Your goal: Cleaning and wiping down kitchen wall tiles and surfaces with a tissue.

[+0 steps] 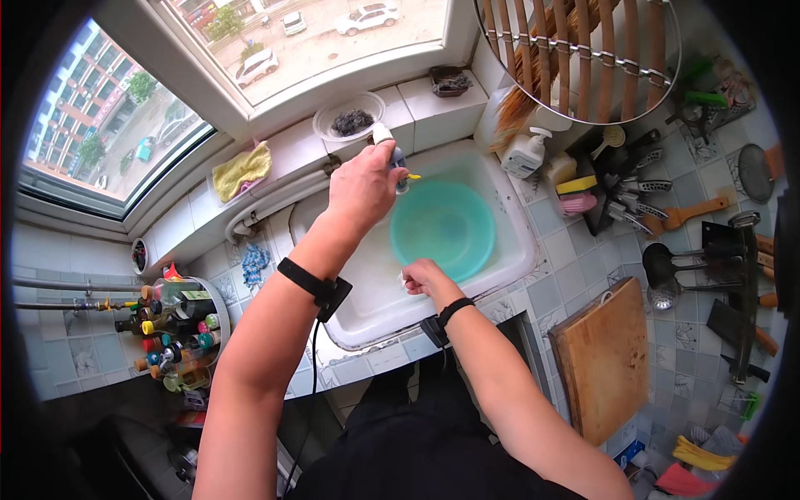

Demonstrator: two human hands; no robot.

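Note:
A white ceramic sink [369, 300] lies before me, with a turquoise plastic basin [444, 231] in its right part. My left hand [365, 184] is raised over the far side of the sink, its fingers closed round a bottle or faucet-like object [398, 164] with a white top; which of the two it is, I cannot tell. A small yellow tip shows beside the thumb. Low at the basin's near left edge, my right hand [425, 277] has its fingers curled round something small and whitish [402, 280], mostly hidden.
On the window ledge are a white bowl [322, 119] with dark steel wool and a yellow cloth [242, 170]. A white pump bottle [524, 153] and sponges [576, 184] stand right of the sink. A wooden cutting board [603, 362] is nearer me; bottles [178, 325] crowd the left.

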